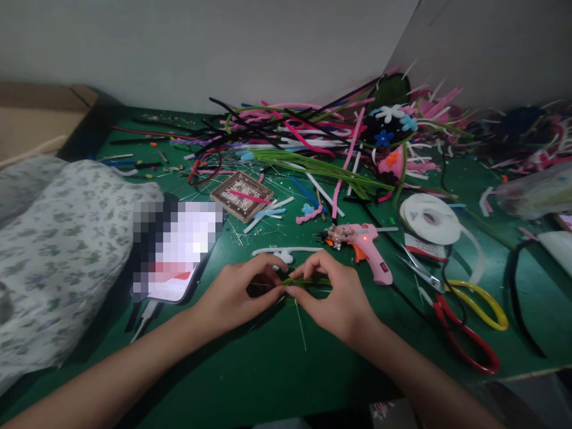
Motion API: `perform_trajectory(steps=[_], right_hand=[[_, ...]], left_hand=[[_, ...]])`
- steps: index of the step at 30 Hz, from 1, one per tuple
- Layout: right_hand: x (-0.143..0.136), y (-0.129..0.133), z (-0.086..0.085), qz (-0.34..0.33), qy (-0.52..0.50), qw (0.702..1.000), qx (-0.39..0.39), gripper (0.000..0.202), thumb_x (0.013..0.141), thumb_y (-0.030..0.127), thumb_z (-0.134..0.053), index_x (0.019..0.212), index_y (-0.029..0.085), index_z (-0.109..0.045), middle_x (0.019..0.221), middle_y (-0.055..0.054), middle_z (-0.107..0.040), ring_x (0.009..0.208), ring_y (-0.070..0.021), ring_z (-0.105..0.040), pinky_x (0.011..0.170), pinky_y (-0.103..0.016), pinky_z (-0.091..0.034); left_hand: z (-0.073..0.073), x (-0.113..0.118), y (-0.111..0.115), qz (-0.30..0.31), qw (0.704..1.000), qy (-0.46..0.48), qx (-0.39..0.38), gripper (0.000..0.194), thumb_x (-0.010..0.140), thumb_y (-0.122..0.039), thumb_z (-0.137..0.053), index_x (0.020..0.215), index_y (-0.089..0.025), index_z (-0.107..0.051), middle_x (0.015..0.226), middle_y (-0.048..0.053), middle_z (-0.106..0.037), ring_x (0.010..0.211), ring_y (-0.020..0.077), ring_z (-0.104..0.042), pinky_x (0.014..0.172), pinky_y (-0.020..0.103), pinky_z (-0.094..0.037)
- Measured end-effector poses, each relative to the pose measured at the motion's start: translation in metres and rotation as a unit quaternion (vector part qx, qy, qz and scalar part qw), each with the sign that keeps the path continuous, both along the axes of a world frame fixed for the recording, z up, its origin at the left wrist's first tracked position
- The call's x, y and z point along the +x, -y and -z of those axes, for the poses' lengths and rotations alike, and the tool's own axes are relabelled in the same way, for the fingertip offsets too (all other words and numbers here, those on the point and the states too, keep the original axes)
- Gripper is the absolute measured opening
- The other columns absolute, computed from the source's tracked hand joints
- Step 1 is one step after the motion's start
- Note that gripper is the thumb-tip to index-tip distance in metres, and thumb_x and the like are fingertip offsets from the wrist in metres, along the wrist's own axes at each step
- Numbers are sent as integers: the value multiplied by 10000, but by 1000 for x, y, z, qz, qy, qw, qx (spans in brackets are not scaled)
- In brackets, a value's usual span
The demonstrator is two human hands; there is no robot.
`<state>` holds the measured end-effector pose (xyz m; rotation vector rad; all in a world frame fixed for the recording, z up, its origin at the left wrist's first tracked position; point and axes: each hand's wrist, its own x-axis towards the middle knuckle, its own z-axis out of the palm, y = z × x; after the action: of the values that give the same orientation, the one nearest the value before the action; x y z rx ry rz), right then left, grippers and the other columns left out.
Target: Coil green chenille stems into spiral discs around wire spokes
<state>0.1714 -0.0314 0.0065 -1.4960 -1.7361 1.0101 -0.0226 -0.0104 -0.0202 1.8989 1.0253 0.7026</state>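
Green tabletop (218,381); left hand (232,292) and right hand (346,298), each grip pinched on green stems (320,281)

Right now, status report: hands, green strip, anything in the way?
Left hand, right hand: pinching green strip together. Thin wire juts nearward. Closest clutter: white strip, just beyond; pink glue gun, beyond right hand.

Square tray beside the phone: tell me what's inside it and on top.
Small pale pieces lie inside the tray, with a pink strip across the top. Whatever sits directly beneath the strip is covered.
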Motion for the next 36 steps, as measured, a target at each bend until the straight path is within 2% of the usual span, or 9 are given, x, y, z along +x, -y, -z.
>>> perform_trajectory(steps=[5, 10, 15, 26, 31, 36], right_hand=[[-1, 0, 2, 10, 0, 1000, 0, 241, 755, 136, -634, 741, 245, -420, 796, 28, -664, 811, -176, -646, 724, -311, -490], [1, 1, 3, 8, 6, 1000, 0, 252, 743, 145, -657, 787, 251, -432, 986, 13, -693, 980, -198, -638, 825, -348, -479], [1, 1, 5, -13, -8, 1000, -14, 207, 780, 115, -608, 763, 251, -453, 833, 45, -697, 873, -176, -670, 764, -316, -491], [-1, 1, 3, 25, -4, 999, -33, 266, 740, 103, -659, 720, 242, -432, 740, 48, -685, 821, -177, -679, 734, -301, -482], [0, 0, 1, 14, 23, 999, -26, 315, 693, 188, -736, 716, 239, -426, 801, 27, -675, 836, -192, -652, 737, -314, -478], [1, 0, 2, -12, 46, 999, 9, 264, 728, 156, -672, 728, 241, -422, 817, 30, -665, 826, -187, -634, 734, -317, -476]], left_hand=[[2, 0, 1, -2, 1000, 6, -8, 257, 823, -209, -631, 1066, -220, -550, 802, -36, -692, 711, 96, -681, 653, 169, -546], [0, 0, 2, 0, 1000, 5, 1, 263, 818, -193, -632, 1064, -223, -543, 783, -44, -691, 696, 93, -680, 647, 165, -544], [1, 0, 2, -2, 1000, 10, -7, 257, 820, -196, -633, 1061, -223, -545, 804, -42, -696, 705, 92, -682, 657, 167, -549], [0, 1, 3, 0, 1000, 11, -9, 234, 828, -210, -632, 1045, -220, -544, 797, -42, -703, 695, 90, -685, 664, 169, -556], [-2, 0, 2, -1, 1000, 4, -1, 241, 809, -191, -637, 1034, -205, -553, 798, -28, -706, 703, 101, -689, 650, 171, -553], [-4, 2, 1, -8, 1000, 6, 0, 179, 804, -197, -636, 980, -192, -600, 783, -20, -713, 696, 113, -694, 651, 186, -565]])
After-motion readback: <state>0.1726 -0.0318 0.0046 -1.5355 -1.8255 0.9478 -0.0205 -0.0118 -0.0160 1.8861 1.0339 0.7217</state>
